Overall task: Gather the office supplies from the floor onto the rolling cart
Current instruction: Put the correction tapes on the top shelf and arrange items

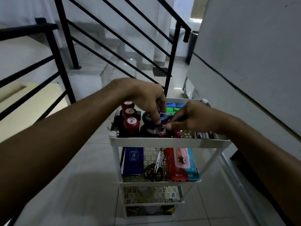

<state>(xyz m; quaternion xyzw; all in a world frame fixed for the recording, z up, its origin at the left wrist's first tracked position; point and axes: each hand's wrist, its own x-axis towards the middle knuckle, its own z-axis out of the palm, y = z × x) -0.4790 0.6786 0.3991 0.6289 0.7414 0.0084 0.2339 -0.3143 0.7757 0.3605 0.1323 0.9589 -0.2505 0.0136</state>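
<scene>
A white rolling cart with several shelves stands on the tiled floor before me. Both hands reach into its top shelf. My left hand comes down from above, its fingertips curled on a black tape dispenser with a blue label. My right hand pinches a second dark dispenser at its red part. Three red-capped stamps stand in a row at the shelf's left. Blue and green boxes lie at the back of that shelf.
The second shelf holds a blue box, scissors and red-and-blue packets. Lower shelves hold more small items. A black stair railing runs left and behind the cart. A white wall closes the right side.
</scene>
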